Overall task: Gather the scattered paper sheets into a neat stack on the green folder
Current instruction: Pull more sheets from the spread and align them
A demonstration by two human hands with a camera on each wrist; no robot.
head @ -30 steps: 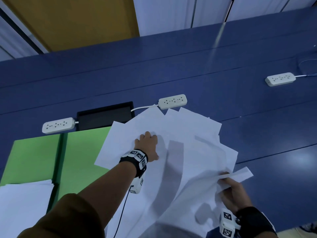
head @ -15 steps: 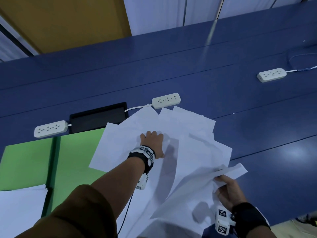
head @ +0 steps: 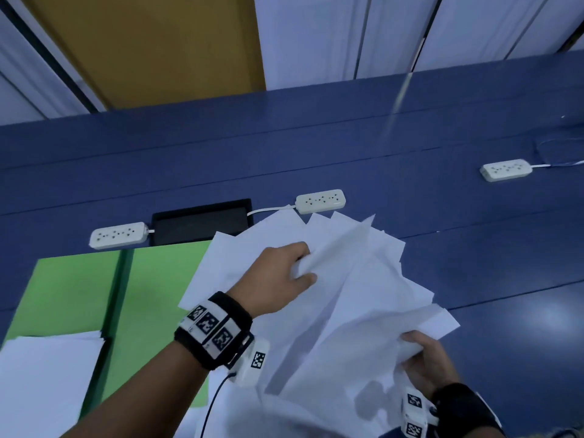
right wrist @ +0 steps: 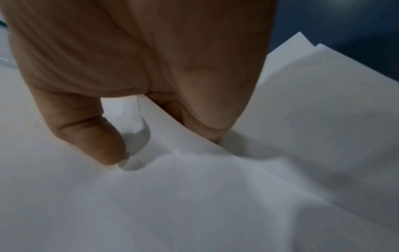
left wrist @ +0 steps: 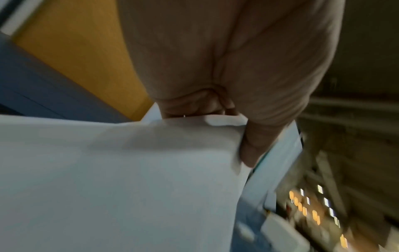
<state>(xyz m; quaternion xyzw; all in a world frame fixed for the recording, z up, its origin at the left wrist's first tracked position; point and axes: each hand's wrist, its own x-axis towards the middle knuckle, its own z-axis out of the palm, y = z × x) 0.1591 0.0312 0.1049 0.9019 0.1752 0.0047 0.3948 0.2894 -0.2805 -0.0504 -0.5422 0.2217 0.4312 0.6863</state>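
A fan of white paper sheets [head: 357, 298] lies on the blue table, its left edge over the green folder [head: 151, 298]. My left hand [head: 297, 270] grips the upper part of the sheets, fingers curled under and thumb on top; the left wrist view shows the same left hand [left wrist: 233, 119] holding the paper [left wrist: 129, 179]. My right hand [head: 420, 352] pinches the lower right corner of the sheets. In the right wrist view the thumb of my right hand [right wrist: 129, 136] presses on creased paper [right wrist: 237, 196] with fingers beneath. Between the hands the sheets bow upward.
A second white paper stack [head: 44, 384] covers the folder's near left part. Three white power strips [head: 118, 234] [head: 320, 200] [head: 505, 169] and a black cable hatch [head: 202, 224] lie behind the papers. Bare blue table [head: 505, 263] stretches to the right.
My left hand went from pressing flat on the sheets to gripping and lifting them. The right hand kept its pinch on the corner, and the sheets bunched up between both hands.
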